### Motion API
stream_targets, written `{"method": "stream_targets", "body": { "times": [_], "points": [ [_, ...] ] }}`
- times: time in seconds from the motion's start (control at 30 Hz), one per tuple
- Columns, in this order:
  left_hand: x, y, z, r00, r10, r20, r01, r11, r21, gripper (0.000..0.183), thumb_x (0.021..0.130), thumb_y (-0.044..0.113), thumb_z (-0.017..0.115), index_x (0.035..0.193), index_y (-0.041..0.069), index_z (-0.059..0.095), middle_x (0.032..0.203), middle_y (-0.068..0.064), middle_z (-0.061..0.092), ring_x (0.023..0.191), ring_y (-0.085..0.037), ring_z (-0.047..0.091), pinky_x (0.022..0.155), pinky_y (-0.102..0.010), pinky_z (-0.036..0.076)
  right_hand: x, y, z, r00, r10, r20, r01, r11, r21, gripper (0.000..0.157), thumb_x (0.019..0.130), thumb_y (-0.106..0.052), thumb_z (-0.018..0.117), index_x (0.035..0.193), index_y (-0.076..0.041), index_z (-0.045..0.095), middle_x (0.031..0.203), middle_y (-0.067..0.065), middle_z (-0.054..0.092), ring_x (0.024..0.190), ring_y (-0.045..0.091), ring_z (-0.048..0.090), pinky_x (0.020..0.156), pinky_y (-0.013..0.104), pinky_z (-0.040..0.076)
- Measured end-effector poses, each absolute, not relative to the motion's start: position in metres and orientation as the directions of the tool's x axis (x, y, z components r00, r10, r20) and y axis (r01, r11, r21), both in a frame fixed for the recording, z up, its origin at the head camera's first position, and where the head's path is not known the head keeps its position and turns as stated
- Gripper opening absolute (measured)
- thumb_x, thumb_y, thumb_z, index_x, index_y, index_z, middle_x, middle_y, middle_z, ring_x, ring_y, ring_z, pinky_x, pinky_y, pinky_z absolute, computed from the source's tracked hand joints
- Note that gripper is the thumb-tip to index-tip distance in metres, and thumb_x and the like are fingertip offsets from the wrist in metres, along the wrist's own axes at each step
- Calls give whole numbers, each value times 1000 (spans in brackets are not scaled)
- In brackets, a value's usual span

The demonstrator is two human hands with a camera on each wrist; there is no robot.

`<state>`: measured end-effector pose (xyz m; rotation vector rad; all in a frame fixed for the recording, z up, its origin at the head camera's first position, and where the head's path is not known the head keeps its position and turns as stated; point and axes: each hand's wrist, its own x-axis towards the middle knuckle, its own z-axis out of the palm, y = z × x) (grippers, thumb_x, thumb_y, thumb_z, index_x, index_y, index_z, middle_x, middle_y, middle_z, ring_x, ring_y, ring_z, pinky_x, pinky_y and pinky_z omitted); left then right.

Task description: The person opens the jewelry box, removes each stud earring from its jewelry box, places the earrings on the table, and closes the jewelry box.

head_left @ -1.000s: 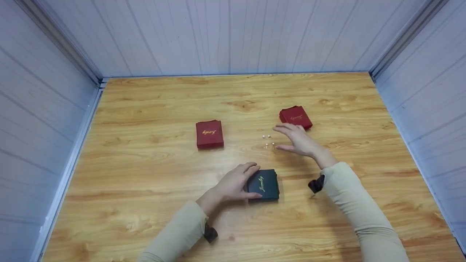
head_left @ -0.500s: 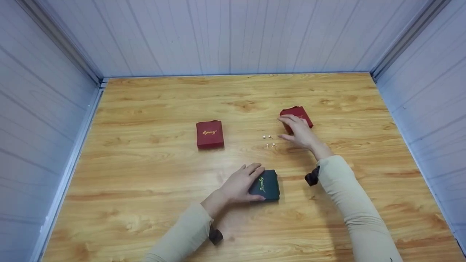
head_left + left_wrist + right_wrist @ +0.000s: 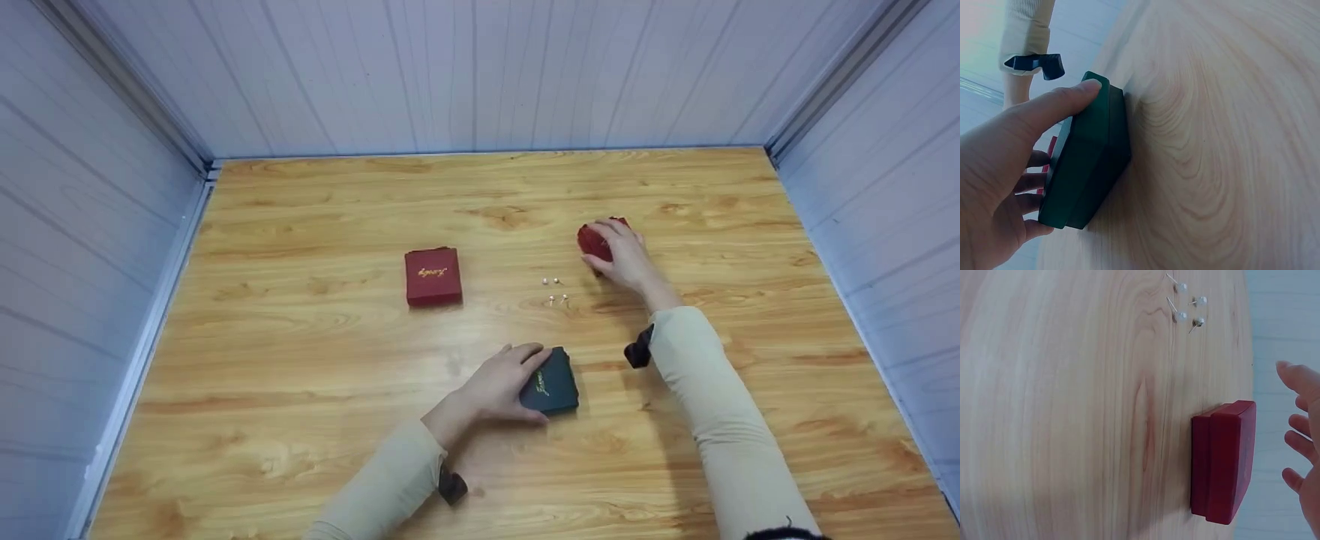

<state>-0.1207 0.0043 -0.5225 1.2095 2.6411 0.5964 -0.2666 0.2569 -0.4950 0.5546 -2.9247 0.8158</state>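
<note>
My left hand (image 3: 499,386) grips a dark green jewelry box (image 3: 559,382) with gold lettering on its lid. In the left wrist view the thumb lies on one side of the green box (image 3: 1089,132) and the fingers reach round the other. Above a red jewelry box (image 3: 591,244) at the back right hovers my right hand (image 3: 628,259), thumb and fingers spread and partly covering the lid. The right wrist view shows a gap between those loosely bent fingers and the red box (image 3: 1224,461). Several pearl stud earrings (image 3: 1181,316) lie loose beside this box.
Another red jewelry box (image 3: 433,276) with gold lettering sits left of the earrings. All the things rest on a wood-grain table (image 3: 300,420). Pale panelled walls (image 3: 472,75) enclose its back and both sides.
My right hand has moved from beside the earrings back over the far red box. The left hand has edged rightward, and the green box has shifted and turned slightly.
</note>
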Motion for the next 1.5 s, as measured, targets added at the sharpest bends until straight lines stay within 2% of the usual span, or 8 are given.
{"method": "stream_targets", "body": {
  "times": [0.3, 0.63, 0.83, 1.2, 1.5],
  "points": [
    [-123, 6, -521, -652, 758, -1, 679, 585, 444, 100, 57, 52, 75, 135, 5, 34, 126, -11, 42, 112, -22, 42, 96, -31, 33, -274, 259, -502, -963, -244, 109, -266, 832, -487, 55, 83, -22, 62, 126, 4, 42, 129, 23, 37, 118, 38, 33, 96, 49, 19],
    [-124, 8, -522, -654, 757, -17, 681, 598, 424, 98, 55, 49, 76, 133, 7, 36, 123, -8, 43, 102, -20, 45, 89, -29, 38, -281, 260, -506, -988, -146, 42, -148, 872, -466, 63, 83, -28, 61, 130, 4, 36, 133, 25, 30, 122, 39, 26, 99, 50, 15],
    [-124, 9, -522, -653, 757, -15, 688, 602, 406, 96, 55, 47, 76, 132, 7, 36, 121, -8, 44, 99, -20, 46, 87, -29, 40, -284, 256, -508, -994, -111, 15, -106, 886, -451, 68, 82, -31, 62, 132, 4, 33, 134, 26, 29, 121, 40, 26, 95, 52, 17],
    [-124, 10, -523, -650, 760, 1, 696, 595, 401, 94, 55, 45, 76, 131, 7, 37, 120, -9, 44, 98, -20, 46, 86, -29, 40, -285, 256, -514, -999, -44, -29, -26, 892, -452, 78, 79, -38, 64, 135, 1, 27, 136, 29, 20, 121, 45, 20, 94, 57, 16],
    [-123, 11, -523, -667, 745, -6, 683, 615, 395, 93, 54, 45, 75, 130, 8, 37, 119, -8, 44, 97, -20, 46, 85, -30, 40, -286, 259, -518, -999, 10, -49, 32, 880, -474, 83, 76, -41, 65, 137, -3, 25, 136, 27, 18, 115, 47, 26, 87, 57, 22]
  ]
}}
